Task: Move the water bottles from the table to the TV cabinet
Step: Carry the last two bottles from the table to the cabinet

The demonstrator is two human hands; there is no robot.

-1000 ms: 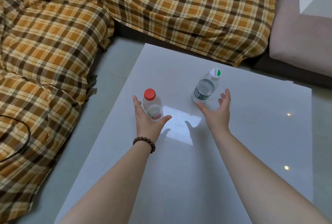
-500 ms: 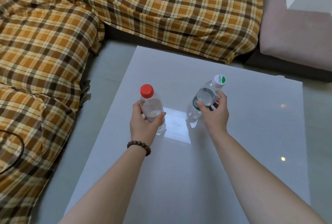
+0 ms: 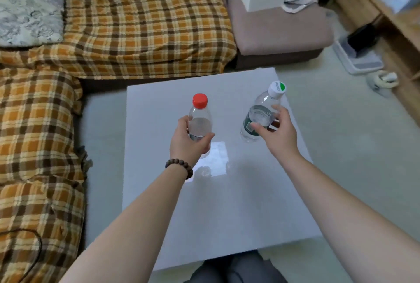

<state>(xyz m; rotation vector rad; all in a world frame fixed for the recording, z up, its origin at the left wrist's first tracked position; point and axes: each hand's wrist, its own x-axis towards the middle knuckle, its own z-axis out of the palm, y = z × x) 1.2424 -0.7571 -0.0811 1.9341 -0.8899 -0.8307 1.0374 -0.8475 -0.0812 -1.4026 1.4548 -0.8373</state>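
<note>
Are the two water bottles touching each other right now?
Apart. The head view shows bare table between the red-capped bottle gripped by the left hand and the green-labelled bottle gripped by the right hand.

This is a home living room. A corner sofa under an orange plaid cover wraps round a low white table, with a patterned cushion on it and a mauve seat beside it. A wooden cabinet stands along the right, and household clutter lies on the pale floor.
</note>
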